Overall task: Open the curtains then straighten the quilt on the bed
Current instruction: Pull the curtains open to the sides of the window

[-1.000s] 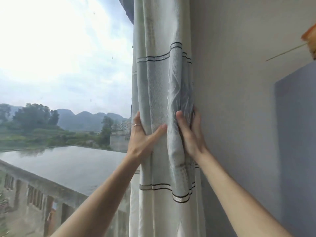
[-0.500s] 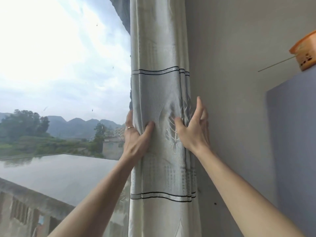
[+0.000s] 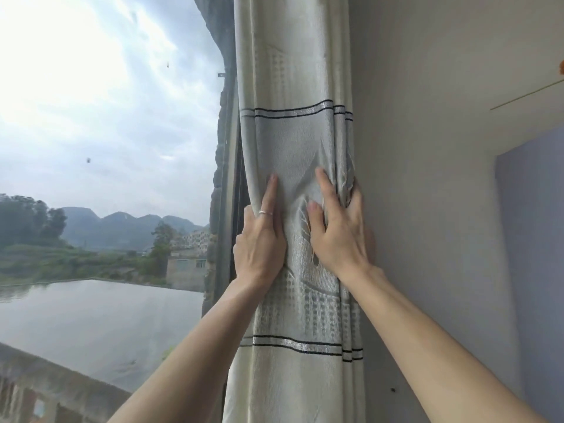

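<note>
Head view shows the curtain [image 3: 294, 209] bunched in the centre of the frame, against the wall [image 3: 427, 178] at right, window glass [image 3: 106, 148] clear at left. If the folds are let go loosely they could spring back over the glass; a hard tug might strain the hanging above. Left hand [image 3: 259, 239] wraps the bundle's left edge, grip closed on cloth; right hand [image 3: 335, 230] presses flat, fingers spread, tips tucking folds toward the wall. No bed or quilt shows.
</note>
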Available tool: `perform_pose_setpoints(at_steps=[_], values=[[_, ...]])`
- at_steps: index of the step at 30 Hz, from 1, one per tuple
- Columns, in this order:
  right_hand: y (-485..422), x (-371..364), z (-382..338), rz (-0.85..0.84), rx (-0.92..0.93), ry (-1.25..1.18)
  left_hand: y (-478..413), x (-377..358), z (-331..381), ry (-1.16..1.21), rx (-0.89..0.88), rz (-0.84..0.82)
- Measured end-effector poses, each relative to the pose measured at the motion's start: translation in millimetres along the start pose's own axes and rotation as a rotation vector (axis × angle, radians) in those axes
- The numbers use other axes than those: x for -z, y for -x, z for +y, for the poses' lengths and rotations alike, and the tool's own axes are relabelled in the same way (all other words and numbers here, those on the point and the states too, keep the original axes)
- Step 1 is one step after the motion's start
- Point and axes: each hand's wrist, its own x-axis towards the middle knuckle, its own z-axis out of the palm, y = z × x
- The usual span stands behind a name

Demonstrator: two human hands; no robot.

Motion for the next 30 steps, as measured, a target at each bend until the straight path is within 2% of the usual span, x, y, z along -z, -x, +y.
perform_pose_setpoints(at_steps=[3,7,15,20,22,26,28,30], values=[[-15.3,-29.3,39.0,-0.092,-0.061,0.021,-17.0,-42.8,-21.8,-0.018,0.030,-0.040],[-45.7,-68.7,94.7,-0.185,-0.099,0.268,-43.6,-101.9,-52.4,-0.160,0.013,-0.080],[-100.3,-179.4,183.1,-0.270,-0.184,0.241,-103.0,-200.0,-128.1,-0.306,0.108,-0.147],[-109.9,-213.9,223.7,-0.289,-0.155,0.269,-122.2,-254.2,-162.3,-0.308,0.194,-0.188],[-106.4,-216.7,229.3,-0.269,-0.157,0.274,-121.9,-261.8,-167.2,-0.285,0.193,-0.195],[-80.7,-207.5,217.0,-0.302,-0.178,0.255,-90.4,-241.9,-167.7,-0.065,0.203,-0.193],[-48.7,-201.1,213.3,-0.340,-0.158,0.279,-53.9,-228.2,-168.8,-0.116,0.178,-0.231],[7.0,-190.5,216.8,-0.449,-0.184,0.271,6.3,-215.8,-171.5,-0.152,0.194,-0.341]])
